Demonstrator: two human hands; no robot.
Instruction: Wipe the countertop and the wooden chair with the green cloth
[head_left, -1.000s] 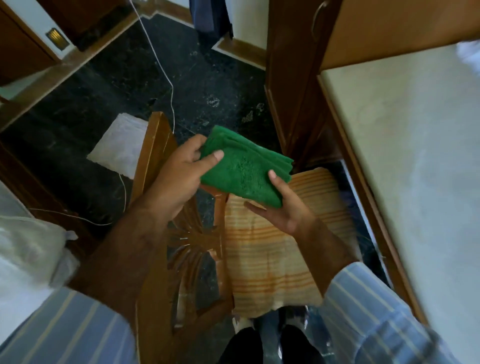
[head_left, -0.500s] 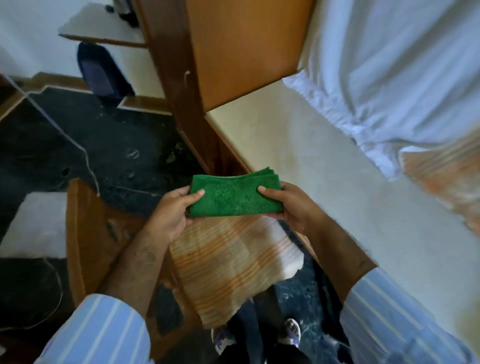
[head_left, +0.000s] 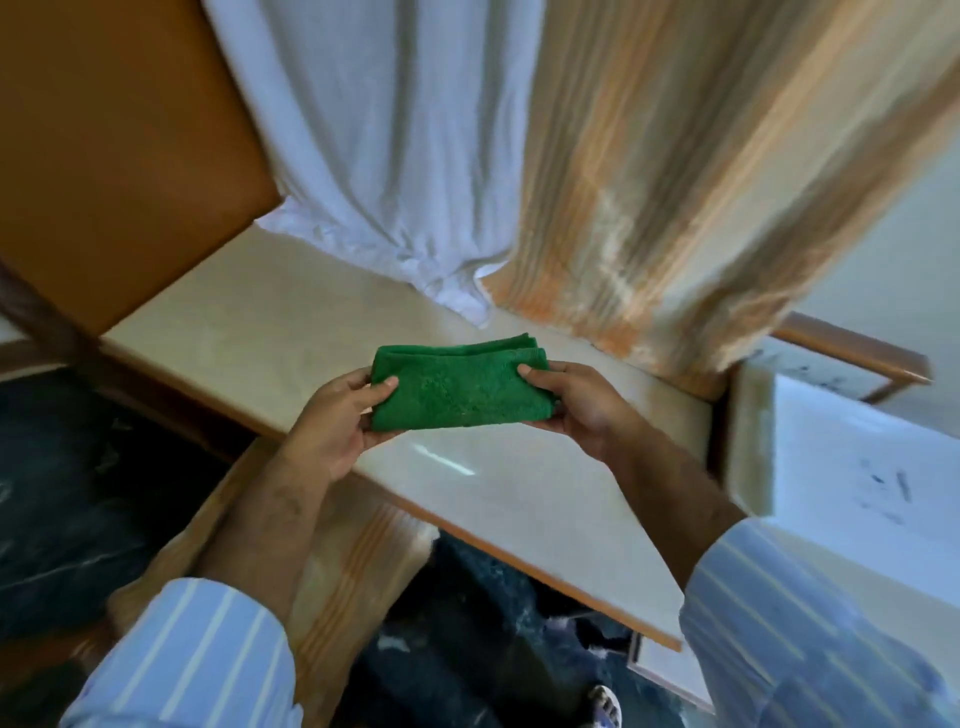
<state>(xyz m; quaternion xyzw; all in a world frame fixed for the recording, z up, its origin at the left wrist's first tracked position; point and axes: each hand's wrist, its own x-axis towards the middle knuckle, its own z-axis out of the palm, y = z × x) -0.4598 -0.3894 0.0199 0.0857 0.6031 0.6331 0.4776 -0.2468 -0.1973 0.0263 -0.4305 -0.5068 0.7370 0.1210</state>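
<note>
A folded green cloth (head_left: 457, 387) is held flat between both hands, just above the pale stone countertop (head_left: 249, 332). My left hand (head_left: 337, 421) grips its left end with the thumb on top. My right hand (head_left: 582, 402) grips the right end the same way. The wooden chair (head_left: 218, 499) is below my left arm at the lower left, mostly hidden by my arm and by a striped orange towel (head_left: 353, 571) draped over it.
A white curtain (head_left: 384, 156) and a striped orange curtain (head_left: 675, 182) hang down onto the back of the countertop. A brown cabinet side (head_left: 114, 156) bounds the counter on the left. A white surface (head_left: 857, 467) lies at right. Dark floor (head_left: 67, 493) is below.
The view has swung up and right from the chair and floor to the countertop and curtains. Both hands carried the cloth from above the chair to above the counter.
</note>
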